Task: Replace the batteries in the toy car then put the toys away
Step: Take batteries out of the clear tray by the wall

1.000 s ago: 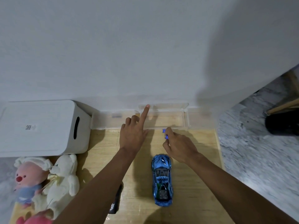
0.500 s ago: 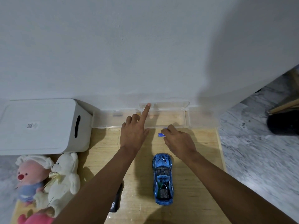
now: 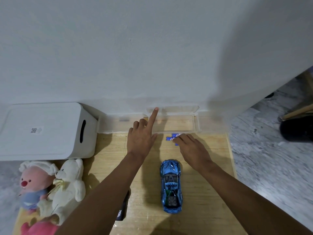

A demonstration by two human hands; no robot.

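Observation:
A shiny blue toy car (image 3: 171, 185) lies on the wooden board (image 3: 206, 200), nose toward the wall. A clear plastic box (image 3: 194, 126) stands open against the wall. My left hand (image 3: 142, 136) has its index finger stretched out, its tip on the raised clear lid (image 3: 179, 110); the other fingers are curled. My right hand (image 3: 191, 150) lies flat on the board just before the box, fingertips on small blue batteries (image 3: 170, 138). Whether the fingers pinch one I cannot tell.
A white lidded storage bin (image 3: 42, 131) stands at the left by the wall. Plush toys lie at the lower left: a pink one (image 3: 32, 182), a white bear (image 3: 69, 185) and a pink one at the edge (image 3: 37, 228). A black object (image 3: 122, 209) shows under my left forearm. Grey marble floor (image 3: 271, 158) lies to the right.
My right hand has lowered from holding a blue battery up to resting on the board, and several blue batteries now lie at its fingertips. The left finger stays on the lid.

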